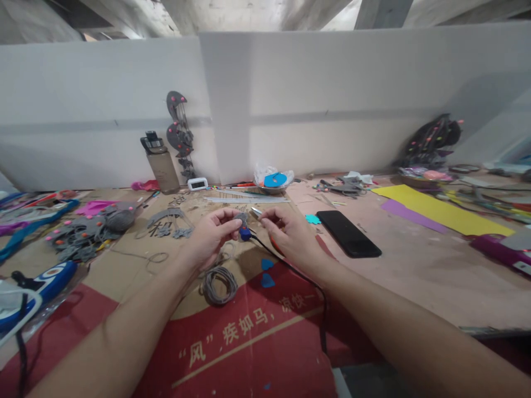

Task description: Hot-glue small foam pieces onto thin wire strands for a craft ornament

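Observation:
Pinched between the thumb and fingers of my left hand [218, 232] is a small grey felt piece [240, 219]. Right below it sits a blue piece [245, 234] with an orange dot, at the end of a black cord [286, 264] that runs under my right wrist. My right hand [286, 235] is closed around what look like scissors [256, 211]; their silver tip points at the felt, and a bit of red shows under the palm. A coil of grey cord [219, 286] lies below my left hand. Two blue cut-outs [267, 279] rest on the cardboard.
Red-and-brown cardboard [249, 342] covers the table under my hands. To the right lie a black phone [348, 233] and a yellow sheet [440, 207]. Grey felt parts [89, 232] are piled left. A bottle [163, 168] and a bowl [274, 181] stand by the white partition.

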A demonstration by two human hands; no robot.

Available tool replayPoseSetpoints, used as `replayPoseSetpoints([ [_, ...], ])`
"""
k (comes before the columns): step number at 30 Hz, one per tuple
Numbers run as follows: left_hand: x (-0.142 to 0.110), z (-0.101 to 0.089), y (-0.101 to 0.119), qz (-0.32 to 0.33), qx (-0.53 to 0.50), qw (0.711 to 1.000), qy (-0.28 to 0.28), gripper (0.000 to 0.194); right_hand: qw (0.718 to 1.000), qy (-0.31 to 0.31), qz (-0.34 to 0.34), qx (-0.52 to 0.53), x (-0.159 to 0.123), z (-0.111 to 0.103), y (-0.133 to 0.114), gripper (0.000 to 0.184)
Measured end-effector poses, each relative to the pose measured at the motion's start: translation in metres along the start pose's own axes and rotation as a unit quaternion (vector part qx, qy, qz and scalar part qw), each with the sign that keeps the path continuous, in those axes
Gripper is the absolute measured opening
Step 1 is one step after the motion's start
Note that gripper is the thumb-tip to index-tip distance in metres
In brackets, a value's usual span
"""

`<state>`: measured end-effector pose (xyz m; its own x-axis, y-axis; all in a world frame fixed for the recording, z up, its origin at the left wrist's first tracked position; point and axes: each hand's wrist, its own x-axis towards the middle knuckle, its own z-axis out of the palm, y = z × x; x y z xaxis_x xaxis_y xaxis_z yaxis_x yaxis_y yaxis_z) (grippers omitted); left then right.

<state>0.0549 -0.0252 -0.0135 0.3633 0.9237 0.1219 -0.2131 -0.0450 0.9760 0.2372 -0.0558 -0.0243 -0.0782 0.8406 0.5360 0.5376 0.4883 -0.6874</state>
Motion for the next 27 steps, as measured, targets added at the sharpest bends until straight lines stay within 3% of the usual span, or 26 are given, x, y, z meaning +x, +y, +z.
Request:
replayPoseSetpoints([
  [2, 0.0, -0.001, 0.002, -0.003, -0.016, 1.0, 0.01, 0.021, 0.992, -0.011, -0.007, -0.126, 0.002, -0.009, 0.007, 0.02],
  [5, 0.0, -0.002, 0.006, -0.013, -0.039, 0.999, 0.025, 0.02, 0.93, -0.145, 0.023, -0.337, 0.002, -0.018, 0.019, 0.02],
  [8, 0.0, -0.003, 0.01, -0.018, -0.061, 0.997, 0.044, 0.022, 0.864, -0.226, 0.078, -0.443, -0.001, -0.017, 0.027, 0.026],
  [10, 0.0, -0.003, 0.011, -0.015, -0.074, 0.996, 0.049, 0.022, 0.852, -0.218, 0.098, -0.466, -0.002, -0.012, 0.03, 0.029],
  [12, 0.0, -0.005, 0.011, -0.012, -0.083, 0.995, 0.052, 0.022, 0.862, -0.191, 0.13, -0.452, -0.002, -0.009, 0.035, 0.029],
  [15, 0.002, -0.009, 0.01, -0.006, -0.098, 0.993, 0.058, 0.022, 0.91, -0.135, 0.155, -0.361, 0.0, -0.008, 0.041, 0.033],
  [19, 0.005, -0.016, 0.008, 0.024, -0.126, 0.989, 0.071, 0.022, 0.975, -0.081, 0.067, -0.195, 0.003, -0.011, 0.034, 0.046],
  [23, 0.006, -0.019, 0.009, 0.053, -0.144, 0.984, 0.089, 0.019, 0.989, -0.081, -0.028, -0.12, 0.002, -0.008, 0.021, 0.052],
  [27, 0.006, -0.019, 0.01, 0.076, -0.164, 0.977, 0.115, 0.017, 0.985, -0.097, -0.064, -0.125, -0.003, -0.004, 0.017, 0.051],
])
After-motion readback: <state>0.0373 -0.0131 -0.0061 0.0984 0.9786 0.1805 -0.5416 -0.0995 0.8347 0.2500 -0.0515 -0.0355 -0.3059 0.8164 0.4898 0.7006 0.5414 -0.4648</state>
